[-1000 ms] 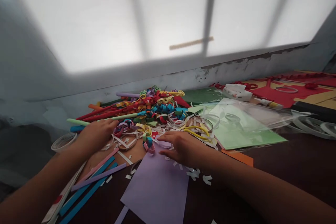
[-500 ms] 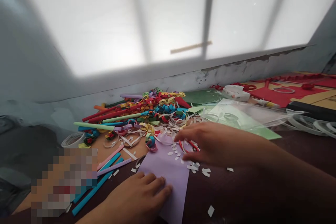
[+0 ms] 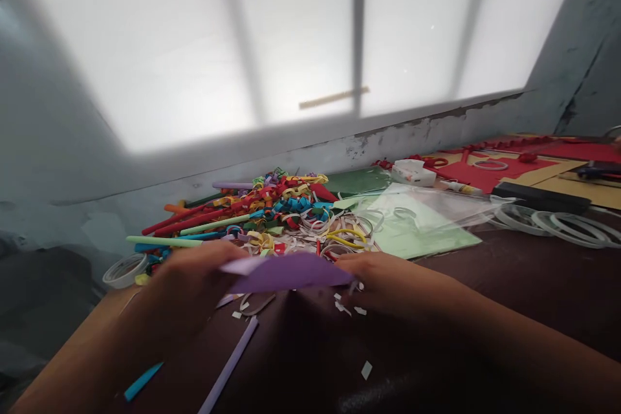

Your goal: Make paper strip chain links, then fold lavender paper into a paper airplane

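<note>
A sheet of purple paper (image 3: 291, 273) is lifted off the table and seen nearly edge-on, bowed between my two hands. My left hand (image 3: 194, 284), blurred, grips its left end. At the right end my right hand (image 3: 373, 278) pinches the sheet, the fingertips partly hidden. Small white paper scraps (image 3: 359, 310) lie beneath and beside my right hand. Below my left hand a lilac paper strip (image 3: 230, 365) and the tip of a blue strip (image 3: 143, 381) rest on the dark table.
Behind my hands is a heap of coloured paper chains and tubes (image 3: 272, 207). Light green paper (image 3: 427, 239) under clear plastic lies to the right, near white coiled strips (image 3: 557, 226). A tape roll (image 3: 125, 270) stands at left. Red sheets (image 3: 514, 174) lie far right.
The purple sheet has gone from lying flat to raised in both hands. My left hand has moved up from pressing on it, and my right hand has closed on its other end. The view has shifted slightly.
</note>
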The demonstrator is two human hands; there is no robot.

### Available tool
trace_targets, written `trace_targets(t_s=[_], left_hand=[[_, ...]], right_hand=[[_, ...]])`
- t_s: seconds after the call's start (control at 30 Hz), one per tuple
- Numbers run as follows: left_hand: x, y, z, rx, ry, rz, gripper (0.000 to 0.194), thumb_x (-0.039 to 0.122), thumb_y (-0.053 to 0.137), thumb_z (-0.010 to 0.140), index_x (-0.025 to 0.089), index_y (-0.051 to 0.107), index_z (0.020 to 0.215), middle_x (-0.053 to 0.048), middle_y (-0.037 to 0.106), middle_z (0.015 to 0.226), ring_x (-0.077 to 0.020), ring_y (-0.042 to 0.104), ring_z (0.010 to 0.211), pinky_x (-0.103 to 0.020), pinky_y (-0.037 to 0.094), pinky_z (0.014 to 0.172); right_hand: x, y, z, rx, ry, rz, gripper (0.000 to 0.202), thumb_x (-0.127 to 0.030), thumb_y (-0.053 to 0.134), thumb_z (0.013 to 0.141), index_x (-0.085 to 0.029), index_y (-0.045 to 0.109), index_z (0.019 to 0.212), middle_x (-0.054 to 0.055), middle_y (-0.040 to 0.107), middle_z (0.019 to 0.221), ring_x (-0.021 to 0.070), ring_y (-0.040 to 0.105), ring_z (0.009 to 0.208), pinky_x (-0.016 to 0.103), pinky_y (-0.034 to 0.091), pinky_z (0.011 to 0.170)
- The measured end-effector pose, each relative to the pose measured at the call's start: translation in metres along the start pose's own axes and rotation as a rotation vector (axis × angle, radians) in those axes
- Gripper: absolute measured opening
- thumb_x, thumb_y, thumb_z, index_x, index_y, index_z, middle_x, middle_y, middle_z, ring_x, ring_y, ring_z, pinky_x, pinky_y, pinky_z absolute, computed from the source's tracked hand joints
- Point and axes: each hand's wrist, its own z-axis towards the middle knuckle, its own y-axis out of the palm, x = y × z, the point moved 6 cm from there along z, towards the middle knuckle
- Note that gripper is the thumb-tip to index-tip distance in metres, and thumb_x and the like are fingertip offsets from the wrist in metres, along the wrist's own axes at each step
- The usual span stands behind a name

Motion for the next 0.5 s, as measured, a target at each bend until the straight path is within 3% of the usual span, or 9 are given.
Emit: trace_targets(t_s=[0.07,0.13,0.23,0.33,0.4,0.5], left_hand=[[-0.024,-0.028,0.004,0.131,-0.285,-0.212,0.033,0.054,0.063,0.084,0.024,0.076,0.076,-0.003,0.072,0.068,-0.0196,0.061,0.056,-0.025,0.043,0.046],[-0.042,-0.038,0.006,0.252,-0.484,-0.358,0.030,0.052,0.077,0.071,0.023,0.078,0.074,-0.002,0.072,0.065,-0.0176,0.059,0.054,-0.023,0.042,0.046],[-0.060,-0.012,0.012,0.311,-0.677,-0.756,0.032,0.044,0.089,0.057,0.017,0.077,0.070,-0.001,0.070,0.058,-0.0147,0.056,0.049,-0.022,0.043,0.043],[-0.067,0.017,0.022,0.383,-0.690,-0.930,0.041,0.050,0.089,0.053,0.017,0.075,0.072,-0.003,0.073,0.063,-0.0183,0.064,0.054,-0.026,0.054,0.050],[-0.070,0.032,0.026,0.430,-0.688,-0.995,0.046,0.053,0.089,0.052,0.017,0.075,0.077,-0.004,0.076,0.068,-0.0216,0.069,0.059,-0.030,0.058,0.055],[-0.067,0.047,0.026,0.482,-0.703,-1.087,0.053,0.056,0.088,0.053,0.017,0.076,0.086,-0.006,0.079,0.077,-0.0259,0.074,0.069,-0.033,0.062,0.063]], right_hand=[[0.006,-0.007,0.001,0.015,0.049,0.010,0.028,-0.026,0.071,0.084,-0.023,0.071,0.111,0.007,0.072,0.110,0.0275,0.067,0.102,0.036,0.049,0.088],[0.009,-0.019,0.005,0.109,0.059,0.131,0.044,-0.031,0.077,0.079,-0.023,0.068,0.121,0.010,0.069,0.122,0.0320,0.063,0.113,0.041,0.046,0.096],[0.009,-0.041,0.023,0.269,-0.009,0.491,0.045,-0.055,0.068,0.084,-0.021,0.072,0.113,0.011,0.070,0.122,0.0312,0.062,0.114,0.042,0.045,0.100],[0.011,-0.055,0.054,0.339,-0.058,0.667,0.068,-0.075,0.039,0.091,-0.017,0.072,0.102,0.012,0.074,0.107,0.0242,0.069,0.096,0.038,0.052,0.087],[0.014,-0.060,0.072,0.418,-0.061,0.734,0.064,-0.075,0.050,0.085,-0.015,0.069,0.099,0.011,0.073,0.095,0.0211,0.069,0.081,0.034,0.054,0.073],[0.009,-0.057,0.083,0.522,-0.083,0.761,0.040,-0.052,0.075,0.074,-0.017,0.064,0.089,0.003,0.067,0.080,0.0157,0.062,0.068,0.027,0.049,0.061]])
